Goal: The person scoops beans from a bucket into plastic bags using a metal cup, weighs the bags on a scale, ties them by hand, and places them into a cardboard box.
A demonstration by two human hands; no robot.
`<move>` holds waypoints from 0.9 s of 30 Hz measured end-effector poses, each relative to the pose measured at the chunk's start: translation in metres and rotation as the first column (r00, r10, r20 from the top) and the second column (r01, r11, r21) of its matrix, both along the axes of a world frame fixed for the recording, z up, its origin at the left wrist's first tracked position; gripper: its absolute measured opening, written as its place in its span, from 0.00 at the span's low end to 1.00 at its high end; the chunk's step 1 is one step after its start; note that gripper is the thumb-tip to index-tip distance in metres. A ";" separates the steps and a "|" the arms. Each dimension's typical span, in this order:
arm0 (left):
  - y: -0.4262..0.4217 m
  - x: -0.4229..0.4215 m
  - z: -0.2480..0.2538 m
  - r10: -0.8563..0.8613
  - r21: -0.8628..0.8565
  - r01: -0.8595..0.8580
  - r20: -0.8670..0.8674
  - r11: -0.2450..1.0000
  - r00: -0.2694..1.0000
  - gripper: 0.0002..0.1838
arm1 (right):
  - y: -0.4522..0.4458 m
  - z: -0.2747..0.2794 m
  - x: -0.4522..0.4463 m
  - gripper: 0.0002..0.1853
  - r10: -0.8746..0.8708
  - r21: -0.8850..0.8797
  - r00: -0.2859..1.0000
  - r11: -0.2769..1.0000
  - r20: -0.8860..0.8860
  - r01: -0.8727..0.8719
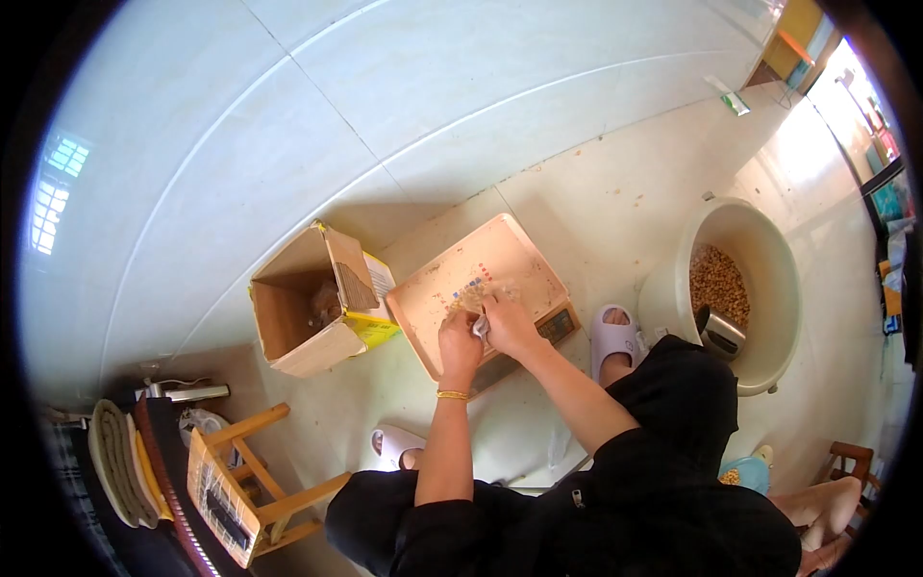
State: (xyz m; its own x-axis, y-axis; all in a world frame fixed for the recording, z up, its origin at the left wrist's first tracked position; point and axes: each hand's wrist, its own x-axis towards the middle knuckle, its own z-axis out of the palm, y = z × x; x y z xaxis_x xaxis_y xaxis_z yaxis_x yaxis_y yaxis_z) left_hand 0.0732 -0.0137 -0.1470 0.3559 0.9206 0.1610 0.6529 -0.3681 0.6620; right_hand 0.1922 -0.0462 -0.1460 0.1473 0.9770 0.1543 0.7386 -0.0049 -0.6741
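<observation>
On the side of the cardboard box, at left of centre, there is a white panel with print and a yellow part, but the letters are too small to be read. The scale panel, near the centre, is dark, and I cannot read it. The clear plastic bag lies on the beige tray in the centre of the frame, with small red and blue marks showing on it.

The left forearm goes almost straight up from the bottom of the frame, and the left hand is curled. The right forearm slants up to the left, and the right hand bends down beside the left one. The fingers of both hands are narrow, holding the bag close together; their exact grip I cannot tell. At right stands a tub, containing brown pieces and a metal scoop.
</observation>
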 end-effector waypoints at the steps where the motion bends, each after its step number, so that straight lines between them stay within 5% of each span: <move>1: -0.001 0.001 0.001 0.000 0.002 0.000 -0.001 1.000 1.000 0.05 | -0.002 0.000 -0.001 0.14 -0.017 -0.021 1.000 1.000 0.021 0.018; 5: 0.000 0.001 0.012 -0.053 -0.121 0.056 0.036 0.991 0.998 0.06 | -0.010 -0.006 -0.003 0.15 -0.059 0.113 0.998 0.992 -0.029 0.062; 9: 0.000 0.001 0.018 0.047 -0.280 -0.014 0.113 0.960 0.993 0.09 | -0.008 -0.010 -0.005 0.15 -0.081 0.040 0.997 0.996 -0.006 0.081; 15: 0.012 -0.007 0.013 -0.145 -0.238 0.171 0.123 0.956 0.982 0.11 | -0.005 -0.023 -0.008 0.12 -0.119 0.098 0.977 0.986 -0.178 0.138; 27: 0.012 -0.010 0.007 0.025 -0.265 -0.006 0.068 0.964 0.997 0.10 | 0.002 -0.019 -0.002 0.10 -0.038 0.087 0.945 0.994 -0.324 0.070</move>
State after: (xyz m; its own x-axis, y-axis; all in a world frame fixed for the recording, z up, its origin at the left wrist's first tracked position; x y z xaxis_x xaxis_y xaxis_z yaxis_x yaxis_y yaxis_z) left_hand 0.0636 -0.0015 -0.1402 0.3373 0.9391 -0.0652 0.6055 -0.1634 0.7789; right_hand 0.1906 -0.0446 -0.1650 0.2565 0.9491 0.1830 0.4832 0.0381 -0.8747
